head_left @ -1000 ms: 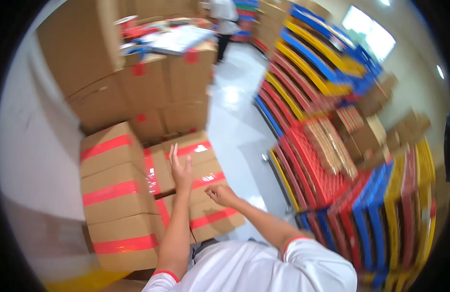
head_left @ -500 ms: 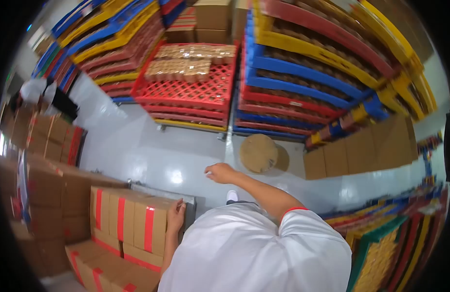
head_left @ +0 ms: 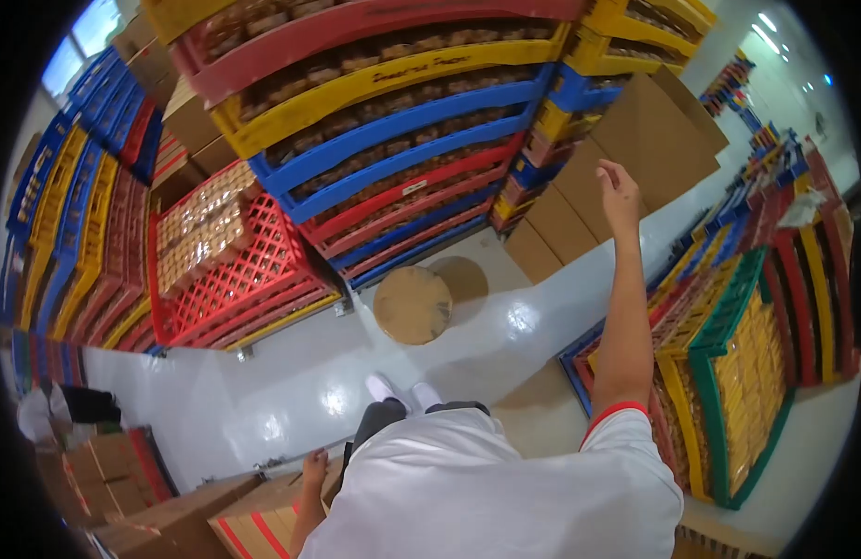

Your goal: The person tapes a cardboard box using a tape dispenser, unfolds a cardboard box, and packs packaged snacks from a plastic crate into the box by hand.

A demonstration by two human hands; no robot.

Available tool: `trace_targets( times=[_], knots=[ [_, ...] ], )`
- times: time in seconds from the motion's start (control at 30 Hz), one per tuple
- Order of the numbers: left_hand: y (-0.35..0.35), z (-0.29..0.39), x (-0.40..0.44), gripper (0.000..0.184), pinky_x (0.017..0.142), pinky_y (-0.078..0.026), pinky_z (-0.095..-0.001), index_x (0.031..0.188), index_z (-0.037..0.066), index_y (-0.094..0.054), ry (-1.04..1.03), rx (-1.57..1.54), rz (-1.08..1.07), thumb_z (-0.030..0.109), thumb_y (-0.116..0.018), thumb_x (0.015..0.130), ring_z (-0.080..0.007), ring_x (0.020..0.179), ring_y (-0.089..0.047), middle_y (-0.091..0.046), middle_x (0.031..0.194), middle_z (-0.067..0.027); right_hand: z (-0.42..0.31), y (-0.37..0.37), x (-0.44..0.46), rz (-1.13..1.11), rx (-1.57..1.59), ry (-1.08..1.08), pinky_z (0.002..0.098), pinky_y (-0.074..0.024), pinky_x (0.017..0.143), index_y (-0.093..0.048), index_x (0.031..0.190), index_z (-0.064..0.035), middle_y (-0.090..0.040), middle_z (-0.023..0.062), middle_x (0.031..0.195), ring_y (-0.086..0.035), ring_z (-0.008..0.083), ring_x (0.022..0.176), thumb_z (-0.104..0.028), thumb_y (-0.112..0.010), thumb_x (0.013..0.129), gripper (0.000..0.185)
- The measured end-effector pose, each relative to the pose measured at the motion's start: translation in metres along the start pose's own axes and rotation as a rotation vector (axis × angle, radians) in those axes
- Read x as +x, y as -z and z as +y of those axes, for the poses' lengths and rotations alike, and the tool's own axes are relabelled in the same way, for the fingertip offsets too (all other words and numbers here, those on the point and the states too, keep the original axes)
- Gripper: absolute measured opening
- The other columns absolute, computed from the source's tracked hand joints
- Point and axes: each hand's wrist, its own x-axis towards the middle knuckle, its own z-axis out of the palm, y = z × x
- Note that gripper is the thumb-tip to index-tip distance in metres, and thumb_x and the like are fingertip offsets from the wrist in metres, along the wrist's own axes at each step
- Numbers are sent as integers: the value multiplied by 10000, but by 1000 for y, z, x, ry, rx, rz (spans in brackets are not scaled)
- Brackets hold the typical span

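Observation:
My right hand (head_left: 620, 194) is stretched out ahead to the right, fingers loosely bent and apart, with nothing in it. Behind it in the view is a row of brown cardboard boxes (head_left: 654, 140); I cannot tell whether the hand touches them. Low on the left hangs my left hand (head_left: 314, 468), its fingers slightly curled and seemingly holding nothing. Nearest to it is a cardboard box with red tape (head_left: 253, 529). A round, brown-topped stool-like object (head_left: 412, 305) stands on the floor in front of my feet.
Tall stacks of yellow, blue and red crates (head_left: 403, 130) rise ahead. A red crate (head_left: 281, 252) holding wrapped packs tops a lower stack. On the right stands a stack with a green crate (head_left: 729, 321) of yellow packs. Another person (head_left: 48, 410) is at far left.
My view has turned right. My right hand has swung out and forward to the right, towards the cardboard boxes. My left hand has come away from the taped boxes' edge.

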Motion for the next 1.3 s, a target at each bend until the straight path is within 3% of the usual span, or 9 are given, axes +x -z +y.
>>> trace_targets(
  times=[0.17, 0.27, 0.47, 0.67, 0.8, 0.87, 0.97, 1.0, 1.3],
  knots=[
    [5, -5, 36, 272, 603, -533, -321, 1228, 76, -690, -141, 182, -262, 244, -639, 1020, -188, 837, -713, -727, 995, -74, 41, 24, -9, 34, -182, 99, 373, -580, 946, -730, 1235, 10, -772, 191, 1158, -749, 281, 1087, -174, -720, 962, 330],
    [4, 47, 88, 260, 607, -528, -327, 1239, 101, -674, -221, 330, -401, 241, -623, 1025, -200, 841, -712, -720, 1001, -68, 19, 20, -6, 129, -393, 145, 474, -523, 1021, -751, 1185, -34, -734, 217, 1200, -668, 409, 1161, -304, -725, 919, 380],
    [28, 192, 176, 245, 616, -518, -339, 1261, 152, -642, -242, 330, -403, 237, -593, 1036, -223, 848, -708, -707, 1014, -56, -54, 0, -11, 27, -426, 186, 494, -528, 970, -712, 1225, -55, -696, 188, 1144, -653, 408, 1112, -272, -700, 951, 350],
    [-5, 331, 214, 357, 790, -557, -411, 1354, 108, -644, -242, 176, -266, 272, -611, 1039, -258, 976, -714, -739, 1090, -101, 32, -53, -139, -93, -137, -280, 511, -542, 944, -711, 1188, -68, -729, 220, 1099, -677, 425, 1090, -254, -691, 953, 300],
    [-70, 362, 217, 373, 813, -555, -401, 1360, 94, -647, -395, 601, -539, 273, -618, 1035, -254, 976, -715, -743, 1080, -112, 63, -59, -236, -549, -189, -394, 517, -534, 985, -715, 1232, -70, -736, 229, 1170, -673, 433, 1137, -323, -671, 957, 376],
    [-106, 372, 215, 381, 824, -554, -396, 1363, 86, -649, -547, 776, -696, 273, -621, 1032, -252, 977, -715, -745, 1074, -117, 78, -41, -246, -462, -162, -403, 497, -534, 1003, -715, 1255, -73, -739, 219, 1194, -677, 413, 1157, -334, -674, 956, 400],
    [-145, 399, 193, 393, 841, -553, -389, 1367, 75, -652, -751, 859, -767, 274, -625, 1029, -249, 977, -715, -749, 1066, -125, 100, 7, -203, -157, -94, -473, 423, -567, 946, -710, 1277, -68, -770, 168, 1140, -735, 321, 1068, -321, -695, 956, 409],
    [-158, 406, 183, 397, 847, -553, -386, 1369, 71, -653, -786, 838, -768, 274, -627, 1028, -248, 978, -715, -750, 1064, -127, 95, 24, -179, 0, 6, -445, 491, -528, 1005, -721, 1238, -56, -716, 225, 1229, -663, 409, 1173, -303, -659, 957, 379],
    [-133, 368, 167, 409, 768, -560, -346, 1349, 42, -676, -571, 532, -430, 279, -633, 1019, -206, 896, -726, -757, 1034, -136, 30, 157, 143, 442, -1004, 366, 495, -467, 1091, -578, 1419, -70, -544, 193, 1501, -557, 406, 1333, -365, -641, 1000, 516]
  ],
)
